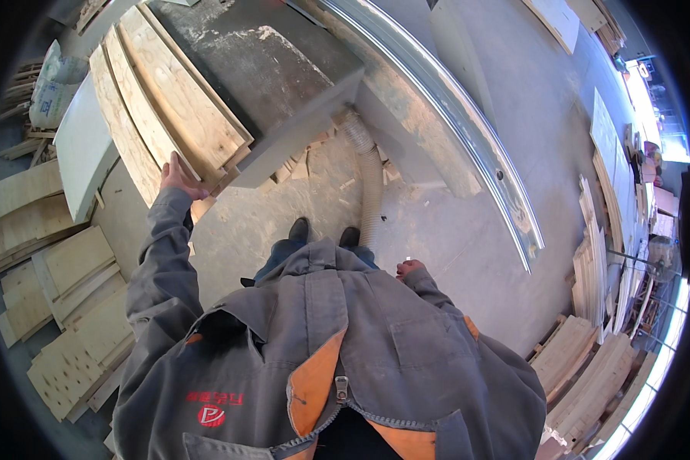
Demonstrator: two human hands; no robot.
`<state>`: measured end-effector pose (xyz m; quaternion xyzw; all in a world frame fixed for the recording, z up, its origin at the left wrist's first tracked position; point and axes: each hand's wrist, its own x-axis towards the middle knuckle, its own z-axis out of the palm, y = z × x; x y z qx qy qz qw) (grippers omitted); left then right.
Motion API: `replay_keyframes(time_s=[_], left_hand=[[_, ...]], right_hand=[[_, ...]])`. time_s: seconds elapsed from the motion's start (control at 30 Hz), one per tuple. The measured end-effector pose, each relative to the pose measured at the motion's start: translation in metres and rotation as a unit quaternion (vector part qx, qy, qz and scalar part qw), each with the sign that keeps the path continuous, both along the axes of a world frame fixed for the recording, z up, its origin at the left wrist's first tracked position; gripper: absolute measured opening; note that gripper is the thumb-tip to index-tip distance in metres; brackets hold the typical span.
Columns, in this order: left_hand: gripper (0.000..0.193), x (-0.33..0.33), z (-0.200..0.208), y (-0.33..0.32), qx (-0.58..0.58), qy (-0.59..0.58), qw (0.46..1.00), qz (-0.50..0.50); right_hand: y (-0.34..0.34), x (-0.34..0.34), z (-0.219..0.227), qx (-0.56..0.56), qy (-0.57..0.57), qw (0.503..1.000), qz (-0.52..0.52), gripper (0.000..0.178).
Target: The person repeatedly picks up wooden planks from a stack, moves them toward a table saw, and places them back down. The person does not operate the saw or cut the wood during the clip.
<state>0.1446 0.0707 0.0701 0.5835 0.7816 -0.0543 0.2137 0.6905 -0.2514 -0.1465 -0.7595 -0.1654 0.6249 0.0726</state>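
My left hand (180, 181) is closed around the near end of a long plywood strip (136, 103), fingers on top. The strip lies alongside other plywood strips (180, 84) at the left end of a dark machine table (284, 65). My right hand (411, 268) hangs low beside my body, fingers curled. Whether it holds anything is too small to tell. It is apart from the table and the boards.
A ribbed hose (369, 180) runs from under the table toward my feet. A long curved metal rail (468, 126) extends on the right. Stacked boards (73, 307) lie at left, more timber (590, 376) at lower right. Wood offcuts (293, 167) litter the floor beneath the table.
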Motion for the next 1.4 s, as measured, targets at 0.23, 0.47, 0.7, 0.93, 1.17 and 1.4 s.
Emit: replay_keyframes(time_s=[0.23, 0.47, 0.7, 0.93, 1.17, 1.4], left_hand=[[0.137, -0.009, -0.012, -0.001, 0.044, -0.010, 0.999, -0.012], [0.129, -0.016, -0.046, 0.010, -0.021, 0.281, 0.936, -0.209], [0.129, -0.018, -0.045, 0.006, 0.034, 0.190, 0.958, -0.214], [0.120, 0.009, -0.013, 0.012, -0.211, 0.328, 0.894, -0.222], [0.147, -0.064, -0.094, 0.014, -0.024, 0.175, 0.977, -0.117], [0.147, -0.032, -0.066, 0.011, -0.072, 0.166, 0.980, -0.087]], right_hand=[[0.008, -0.004, 0.023, 0.038, -0.042, 0.991, 0.118, 0.022], [0.018, -0.012, 0.034, 0.013, -0.052, 0.995, 0.080, 0.021], [-0.013, 0.015, -0.068, 0.096, -0.054, 0.973, 0.203, 0.023], [0.007, 0.002, -0.057, 0.041, -0.091, 0.985, 0.138, 0.027], [0.015, 0.003, -0.053, 0.000, -0.060, 0.982, 0.179, 0.043], [0.017, 0.008, -0.069, -0.012, -0.077, 0.968, 0.237, 0.044]])
